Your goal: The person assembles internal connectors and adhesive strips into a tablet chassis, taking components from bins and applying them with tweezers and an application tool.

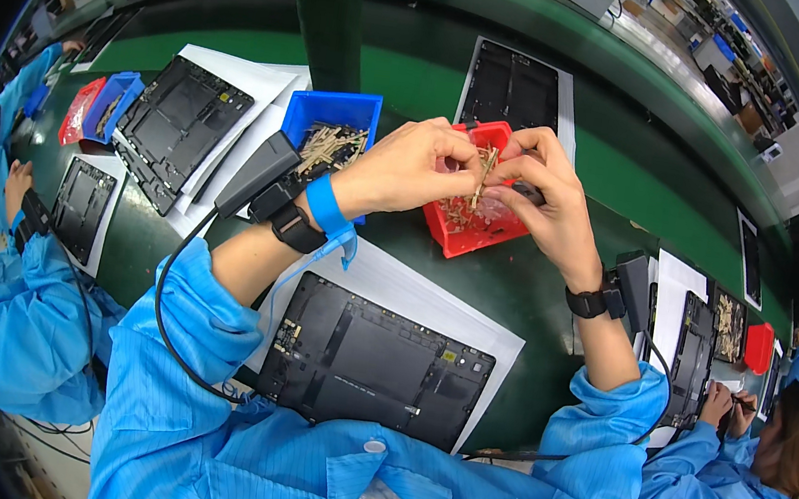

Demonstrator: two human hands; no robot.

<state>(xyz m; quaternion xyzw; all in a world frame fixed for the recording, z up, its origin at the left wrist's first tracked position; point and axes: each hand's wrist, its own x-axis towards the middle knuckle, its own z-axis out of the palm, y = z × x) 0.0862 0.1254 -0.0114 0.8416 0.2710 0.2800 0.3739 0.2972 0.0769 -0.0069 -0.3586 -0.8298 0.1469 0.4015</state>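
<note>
Over the red bin (454, 241), one slim tan strip (479, 191): my left hand (415, 166) and right hand (555, 195) pinch it, fingertips closed; likely light, easily bent; best taken by its edges.

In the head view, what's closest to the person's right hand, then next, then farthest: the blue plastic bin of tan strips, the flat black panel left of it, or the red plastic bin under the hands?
1. Red plastic bin: just under the right hand.
2. Blue plastic bin: off to its left.
3. Flat black panel: farthest left.
</note>
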